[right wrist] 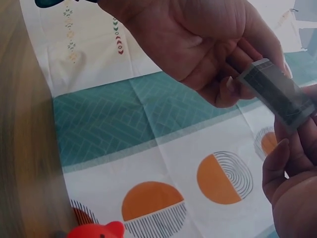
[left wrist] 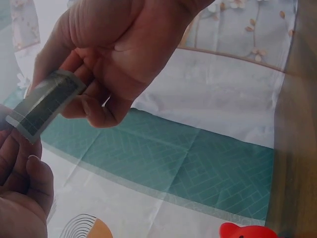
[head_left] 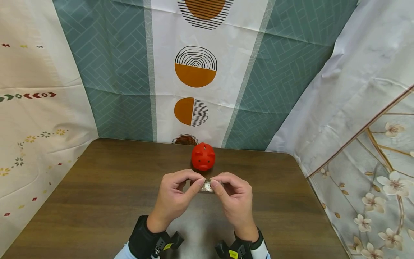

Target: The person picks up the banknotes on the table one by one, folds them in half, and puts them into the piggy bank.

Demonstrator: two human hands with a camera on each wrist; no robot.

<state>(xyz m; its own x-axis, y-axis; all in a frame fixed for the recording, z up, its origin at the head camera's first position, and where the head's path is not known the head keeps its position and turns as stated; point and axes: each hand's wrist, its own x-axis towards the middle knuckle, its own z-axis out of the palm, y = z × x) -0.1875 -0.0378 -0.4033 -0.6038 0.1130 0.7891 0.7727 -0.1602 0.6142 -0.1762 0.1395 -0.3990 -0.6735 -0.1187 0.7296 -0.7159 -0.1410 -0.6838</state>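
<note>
Both hands pinch a small folded banknote (head_left: pixel 207 186) between thumbs and fingertips. My left hand (head_left: pixel 174 196) grips its left end and my right hand (head_left: pixel 237 199) its right end. The side toward the head camera is pale with a round printed mark. In the wrist views the banknote's back (left wrist: pixel 47 104) looks dark grey-green with a pale border and crease lines, stretched flat between the fingers. Just beyond the fingertips stands a red piggy bank (head_left: pixel 203 157), its face toward me and a slot on top.
The brown wooden table (head_left: pixel 106 194) spreads out on both sides of the hands. A green and white patterned cloth (head_left: pixel 233 64) hangs behind its far edge. Other printed cloths hang at the left (head_left: pixel 38 126) and at the right (head_left: pixel 365 172).
</note>
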